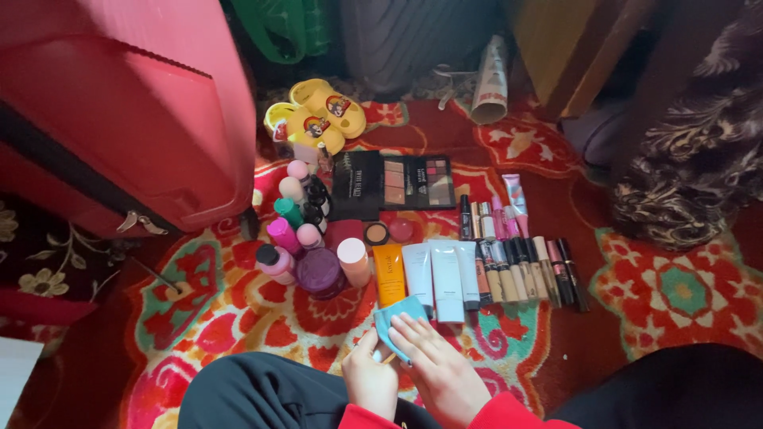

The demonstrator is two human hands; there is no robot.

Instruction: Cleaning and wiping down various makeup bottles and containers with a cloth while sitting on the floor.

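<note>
Low in the view, my two hands meet over my lap. My right hand lies on a light blue cloth and presses it with its fingers. My left hand is curled right beside it, under the cloth's lower edge; whether it grips the cloth or a small item is hidden. Just beyond the cloth lie an orange tube and three pale blue-white tubes side by side on the red patterned carpet.
Beyond the tubes lie a row of several lipsticks and slim tubes, an open eyeshadow palette, a purple jar and pink bottles. Yellow slippers sit farther back. A red suitcase stands at left, dark patterned fabric at right.
</note>
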